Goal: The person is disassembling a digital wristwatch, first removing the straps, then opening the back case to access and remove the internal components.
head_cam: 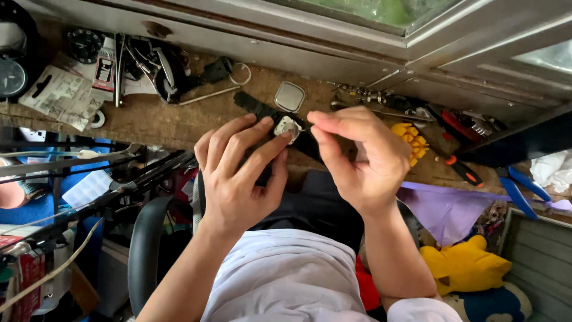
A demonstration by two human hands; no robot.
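My left hand (238, 173) grips a black-strapped wristwatch (286, 126), back up, with its open silver case pinched between thumb and fingers. The strap (253, 105) runs off toward the wooden bench. My right hand (357, 152) hovers just right of the watch with thumb and forefinger pinched together; whether something tiny sits between them is too small to tell. A loose squarish metal case back (289, 96) lies on the bench right behind the watch.
Wooden bench (173, 122) along a window frame, crowded with pliers and tools (143, 65) at left, a yellow plastic holder (411, 136), screwdrivers (462, 170) and blue tweezers (524, 191) at right. A chair arm (146, 250) stands at lower left.
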